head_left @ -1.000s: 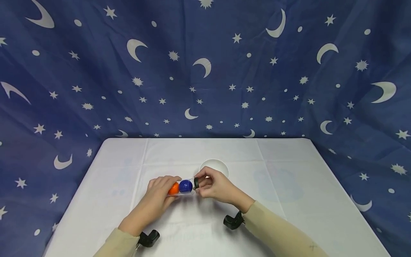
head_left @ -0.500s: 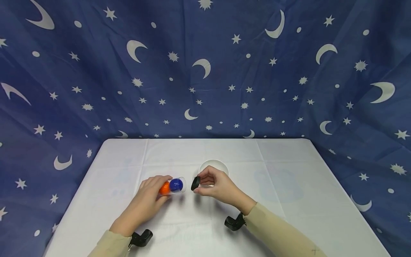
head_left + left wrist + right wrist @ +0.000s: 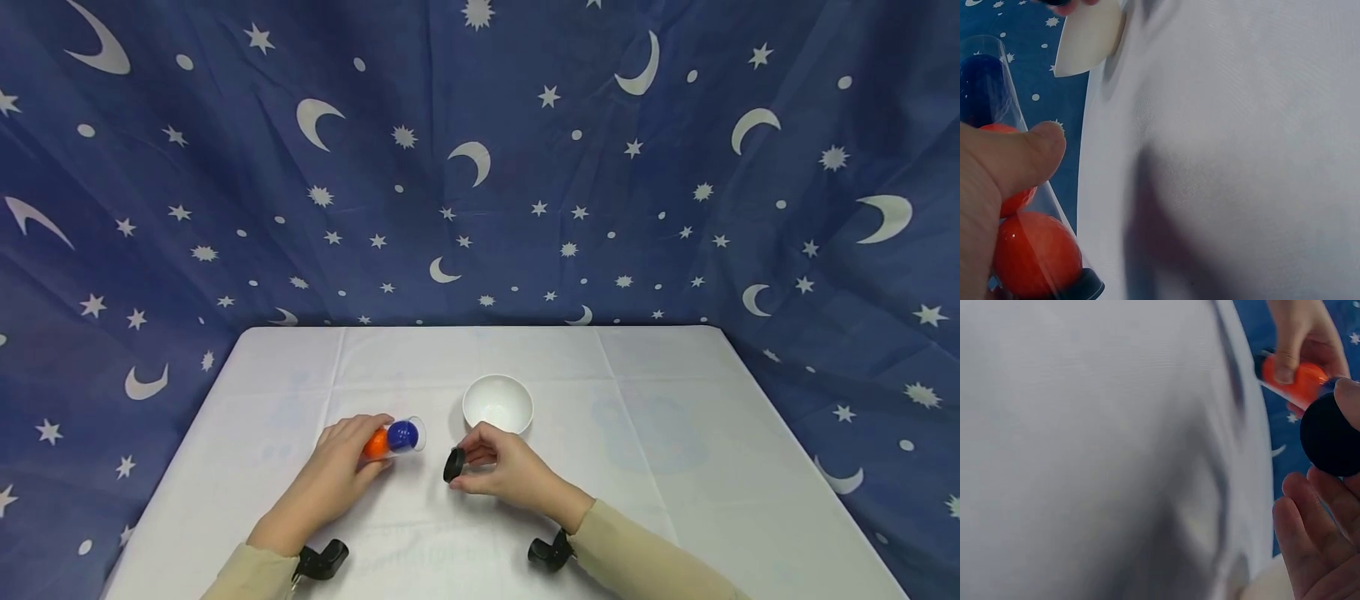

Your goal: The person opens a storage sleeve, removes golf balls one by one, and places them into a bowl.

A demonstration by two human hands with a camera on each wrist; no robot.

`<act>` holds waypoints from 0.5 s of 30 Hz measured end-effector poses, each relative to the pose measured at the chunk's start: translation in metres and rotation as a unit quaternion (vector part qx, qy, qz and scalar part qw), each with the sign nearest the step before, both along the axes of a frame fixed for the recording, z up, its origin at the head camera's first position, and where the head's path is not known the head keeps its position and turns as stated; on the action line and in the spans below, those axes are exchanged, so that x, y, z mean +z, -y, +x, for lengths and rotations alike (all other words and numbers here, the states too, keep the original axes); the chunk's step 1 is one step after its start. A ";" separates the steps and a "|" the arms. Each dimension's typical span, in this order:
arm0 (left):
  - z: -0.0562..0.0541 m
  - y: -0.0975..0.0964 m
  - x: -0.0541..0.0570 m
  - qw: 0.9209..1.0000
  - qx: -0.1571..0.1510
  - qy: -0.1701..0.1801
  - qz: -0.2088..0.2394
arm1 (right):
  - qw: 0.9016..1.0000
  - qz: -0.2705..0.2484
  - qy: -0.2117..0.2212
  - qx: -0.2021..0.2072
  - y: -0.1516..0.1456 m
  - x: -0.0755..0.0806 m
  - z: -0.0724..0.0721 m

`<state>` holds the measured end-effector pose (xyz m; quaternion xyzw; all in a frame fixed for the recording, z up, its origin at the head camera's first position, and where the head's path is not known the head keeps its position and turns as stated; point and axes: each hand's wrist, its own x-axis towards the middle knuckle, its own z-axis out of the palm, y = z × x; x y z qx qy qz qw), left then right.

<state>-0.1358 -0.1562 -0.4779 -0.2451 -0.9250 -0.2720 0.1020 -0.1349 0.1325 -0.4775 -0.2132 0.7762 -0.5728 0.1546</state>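
Observation:
My left hand [image 3: 327,475] grips a clear plastic tube [image 3: 1054,209], its fingers on one side and thumb on the other. Inside sit a blue ball [image 3: 402,436] and two orange balls [image 3: 1038,255] in a row. A dark cap [image 3: 1085,286] covers the tube's near end, while the end beyond the blue ball is uncovered and points right in the head view. My right hand [image 3: 517,477] pinches a round black lid [image 3: 453,465] between thumb and fingers, apart from the tube. In the right wrist view the lid [image 3: 1330,436] shows its flat face.
A white bowl [image 3: 498,403] stands on the table behind my right hand. White cloth [image 3: 420,533] covers the table. A dark blue curtain [image 3: 525,167] with moons and stars hangs at the back edge. Black wrist cameras [image 3: 324,560] hang under both wrists.
The lid has come away from the tube's end. My left hand has drawn the tube leftward, and my right hand has lowered the lid toward me, uncovering more of the bowl.

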 end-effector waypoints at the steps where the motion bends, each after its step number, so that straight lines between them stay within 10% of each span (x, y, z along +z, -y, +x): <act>1: 0.000 0.000 0.000 1.000 0.001 0.001 0.000 | 1.000 0.006 0.000 0.003 0.000 -0.002 0.001; 15: 0.005 0.000 -0.002 1.000 -0.006 0.012 -0.004 | 0.986 0.143 -0.082 0.010 -0.001 -0.019 0.000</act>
